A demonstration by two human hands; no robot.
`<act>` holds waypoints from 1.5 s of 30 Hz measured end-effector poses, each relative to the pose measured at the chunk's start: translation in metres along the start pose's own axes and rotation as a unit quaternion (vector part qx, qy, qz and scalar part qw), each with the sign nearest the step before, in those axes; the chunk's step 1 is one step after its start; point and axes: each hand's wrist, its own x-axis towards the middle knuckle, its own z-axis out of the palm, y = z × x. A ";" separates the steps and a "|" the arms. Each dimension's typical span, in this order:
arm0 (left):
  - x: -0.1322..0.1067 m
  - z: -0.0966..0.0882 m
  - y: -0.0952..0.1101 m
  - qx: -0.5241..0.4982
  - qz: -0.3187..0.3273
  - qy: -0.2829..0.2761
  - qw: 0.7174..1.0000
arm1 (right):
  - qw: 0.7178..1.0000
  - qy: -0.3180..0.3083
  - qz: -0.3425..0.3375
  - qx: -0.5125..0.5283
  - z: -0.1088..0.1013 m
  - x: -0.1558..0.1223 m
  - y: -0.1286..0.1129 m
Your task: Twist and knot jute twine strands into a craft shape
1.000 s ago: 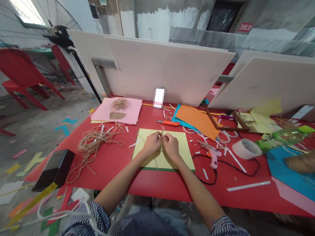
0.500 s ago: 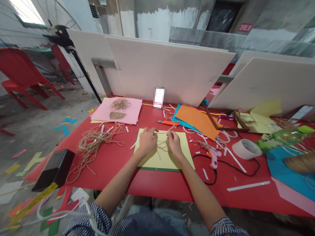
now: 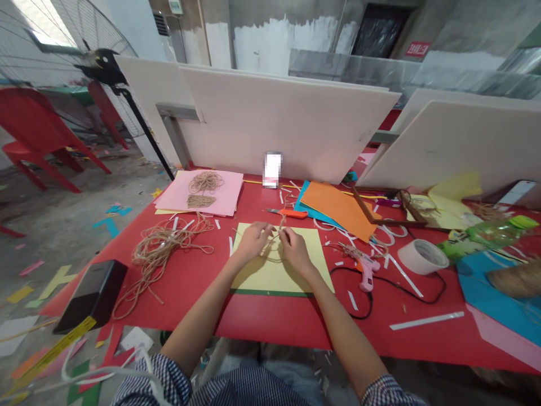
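Observation:
My left hand (image 3: 253,241) and my right hand (image 3: 293,252) pinch a thin strand of jute twine (image 3: 274,243) above a pale yellow sheet (image 3: 276,279), which lies on a green card. The strand sags in a loose loop between my fingers, and its ends are partly hidden by them. Left of the sheet lies a tangled heap of jute twine (image 3: 159,246). On a pink paper stack (image 3: 226,197) rest a twine coil (image 3: 206,182) and a flat, heart-like twine piece (image 3: 201,201).
The red table (image 3: 270,318) also holds an orange utility knife (image 3: 292,213), orange card (image 3: 333,208), a pink glue gun (image 3: 367,272) with black cord, a tape roll (image 3: 422,256), and paper strips. A black box (image 3: 95,296) sits at the left edge. White partition boards (image 3: 287,124) stand behind.
My hands have drawn closer together than half a second ago, after spreading apart from their position one second ago. The twine between them now hangs in a small loop.

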 end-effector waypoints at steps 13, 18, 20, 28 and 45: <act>0.003 0.010 -0.008 -0.044 -0.068 -0.092 0.992 | 0.972 -0.102 -0.030 -0.209 0.002 -0.002 -0.004; 0.005 0.004 -0.011 -0.125 -0.062 -0.083 0.987 | 0.992 -0.126 0.004 0.026 0.003 -0.003 -0.004; 0.004 0.002 -0.009 -0.198 -0.069 -0.075 0.975 | 0.980 -0.141 0.032 0.135 0.001 -0.002 -0.005; -0.001 0.005 -0.006 -0.409 -0.129 -0.102 0.898 | 0.937 -0.199 0.089 0.274 -0.014 -0.001 -0.015; 0.005 0.005 -0.011 -0.145 -0.069 -0.068 0.985 | 0.999 -0.011 0.018 0.026 -0.016 0.002 -0.003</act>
